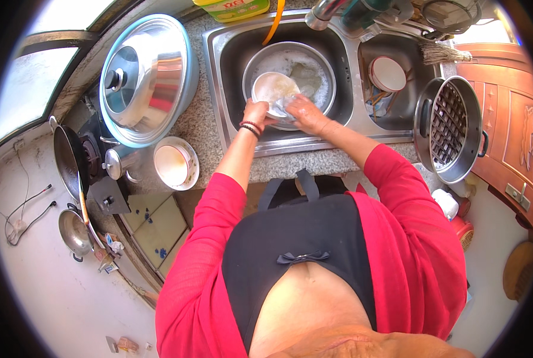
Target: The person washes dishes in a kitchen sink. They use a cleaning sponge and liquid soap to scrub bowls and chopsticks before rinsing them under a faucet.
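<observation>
My left hand grips the rim of a white bowl, tilted so that its inside shows. A pale wet cloth is in my right hand, pressed against the bowl's near side. Both hands are over a round metal basin of foamy water. That basin stands in the larger bowl of a stainless steel sink. Another white bowl with a red rim lies in the smaller sink bowl, with chopsticks around it.
Left on the granite counter are a large lidded pot and a white bowl on a plate. A wok rests at the stove. The faucet overhangs the sink; a steamer pot stands at the right.
</observation>
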### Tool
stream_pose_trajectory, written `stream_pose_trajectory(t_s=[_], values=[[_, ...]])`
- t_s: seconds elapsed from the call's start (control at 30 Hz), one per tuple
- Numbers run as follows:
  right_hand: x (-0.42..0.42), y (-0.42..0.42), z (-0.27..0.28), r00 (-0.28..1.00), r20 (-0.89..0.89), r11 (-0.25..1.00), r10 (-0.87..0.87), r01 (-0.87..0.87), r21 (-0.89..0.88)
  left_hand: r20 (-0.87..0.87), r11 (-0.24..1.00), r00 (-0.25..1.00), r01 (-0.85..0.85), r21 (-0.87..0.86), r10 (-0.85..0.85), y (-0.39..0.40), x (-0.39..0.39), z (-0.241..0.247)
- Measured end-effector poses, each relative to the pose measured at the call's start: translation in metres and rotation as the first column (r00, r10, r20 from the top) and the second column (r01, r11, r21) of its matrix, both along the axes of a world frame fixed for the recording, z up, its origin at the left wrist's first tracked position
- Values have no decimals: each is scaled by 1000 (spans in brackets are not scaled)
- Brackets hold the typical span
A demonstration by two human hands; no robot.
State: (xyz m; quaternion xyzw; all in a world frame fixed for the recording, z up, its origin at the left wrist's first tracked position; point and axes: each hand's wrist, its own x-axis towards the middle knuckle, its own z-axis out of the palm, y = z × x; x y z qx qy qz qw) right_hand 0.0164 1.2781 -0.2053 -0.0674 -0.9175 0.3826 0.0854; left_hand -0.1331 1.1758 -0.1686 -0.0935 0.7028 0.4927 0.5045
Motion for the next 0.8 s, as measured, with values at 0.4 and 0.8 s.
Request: stream_pose_trajectory(t_s=[0.4,0.8], values=[[-7,-25,44,985,-124,993,-119,121,11,-207,980,960,-166,113,187,-5,24,17],[2,-19,52,968,-249,999,20,-7,54,5,991,996,-92,102,92,-11,29,59]])
